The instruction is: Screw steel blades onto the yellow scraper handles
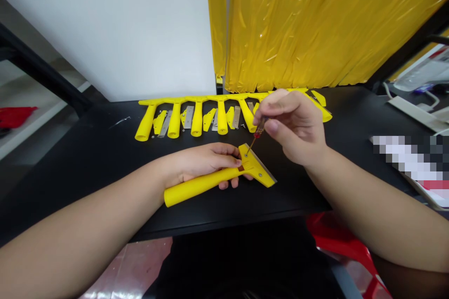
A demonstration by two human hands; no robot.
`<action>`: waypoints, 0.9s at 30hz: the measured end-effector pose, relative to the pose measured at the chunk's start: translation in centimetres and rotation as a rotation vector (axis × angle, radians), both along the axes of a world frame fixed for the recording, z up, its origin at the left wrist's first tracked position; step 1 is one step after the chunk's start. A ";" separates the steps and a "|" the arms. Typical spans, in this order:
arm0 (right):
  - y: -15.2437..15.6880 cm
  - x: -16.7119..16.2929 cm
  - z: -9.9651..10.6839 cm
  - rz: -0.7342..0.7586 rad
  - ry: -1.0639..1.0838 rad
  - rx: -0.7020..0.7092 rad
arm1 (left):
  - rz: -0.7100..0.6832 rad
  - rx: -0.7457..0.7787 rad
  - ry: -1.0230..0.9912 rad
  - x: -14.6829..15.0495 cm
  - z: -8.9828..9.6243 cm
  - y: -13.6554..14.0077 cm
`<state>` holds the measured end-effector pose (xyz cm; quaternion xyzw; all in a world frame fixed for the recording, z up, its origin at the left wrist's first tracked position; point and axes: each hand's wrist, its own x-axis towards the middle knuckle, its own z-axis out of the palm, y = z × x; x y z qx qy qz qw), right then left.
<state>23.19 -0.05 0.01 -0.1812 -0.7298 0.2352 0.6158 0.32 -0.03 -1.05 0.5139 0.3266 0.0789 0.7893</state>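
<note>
The scraper [199, 188] lies slantwise in the lower centre of the frame, its handle end to the left, its head to the right. The left hand [203, 161] is wrapped around its neck, some fingers beneath; the right hand [298, 126] pinches the screwdriver [259, 130] between thumb and fingers, with the tip down at the upper screw [246, 155]. Whether the tip is fully seated is too small to tell. To turn well, the shaft should stand square to the head, since a lean could slip out of the slot; press lightly and keep the left grip firm so the head doesn't twist. Fingers are best kept off the blade [264, 165] along the head's right edge. Snugging this one and the lower screw [260, 175] by turns should hold the blade evenly.
</note>
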 end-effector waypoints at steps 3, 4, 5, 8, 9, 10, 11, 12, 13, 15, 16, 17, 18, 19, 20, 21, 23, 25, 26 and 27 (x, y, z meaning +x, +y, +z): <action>-0.4 -0.1 0.2 0.090 -0.020 -0.096 | -0.008 0.010 -0.003 0.0 0.0 0.0; -0.5 -0.2 0.2 0.092 -0.011 -0.107 | -0.011 0.010 -0.002 0.0 0.0 0.0; -0.5 -0.2 0.2 0.076 0.001 -0.104 | -0.012 0.008 0.002 0.1 0.1 0.0; -0.3 -0.2 0.1 -0.063 0.036 -0.027 | -0.001 0.003 0.012 0.1 0.2 -0.1; -0.1 -0.1 0.1 -0.111 0.036 0.008 | 0.003 0.004 0.013 0.1 0.2 -0.1; 0.0 0.0 0.2 -0.145 0.032 0.040 | 0.004 0.007 0.013 0.1 0.2 -0.1; 0.1 0.2 0.2 -0.156 0.020 0.065 | 0.004 0.009 0.010 0.1 0.2 -0.1; 0.2 0.3 0.3 -0.144 0.001 0.075 | 0.004 0.010 0.006 0.1 0.2 -0.1; 0.1 0.4 0.4 -0.111 -0.021 0.070 | 0.006 0.009 0.003 0.1 0.2 -0.2; -0.1 0.4 0.6 -0.017 -0.058 0.020 | 0.015 0.003 0.003 0.0 0.1 -0.2; -0.3 0.4 0.6 0.020 -0.064 -0.011 | 0.019 0.000 0.005 0.0 0.1 -0.1; -0.4 0.3 0.6 0.039 -0.060 -0.033 | 0.021 -0.002 0.006 0.0 0.1 -0.1; -0.5 0.2 0.5 0.034 -0.044 -0.039 | 0.020 -0.004 0.007 -0.1 0.1 -0.1; -0.5 0.2 0.4 0.007 -0.027 -0.029 | 0.019 -0.006 0.008 -0.1 0.1 -0.1; -0.5 0.1 0.4 -0.036 -0.010 -0.006 | 0.017 -0.007 0.007 -0.1 0.0 -0.1; -0.4 0.2 0.3 -0.084 0.003 0.026 | 0.016 -0.007 0.006 0.0 0.0 0.0; -0.2 0.4 0.3 -0.150 -0.002 0.078 | 0.019 -0.006 0.001 0.0 -0.1 0.0; 0.0 0.7 0.4 -0.130 -0.042 0.107 | 0.028 -0.004 -0.007 0.0 0.0 -0.1; 0.0 0.9 0.6 -0.098 -0.066 0.110 | 0.035 -0.005 -0.013 0.1 0.1 -0.2; -0.1 1.0 0.8 -0.068 -0.085 0.111 | 0.050 -0.008 -0.021 0.1 0.3 -0.3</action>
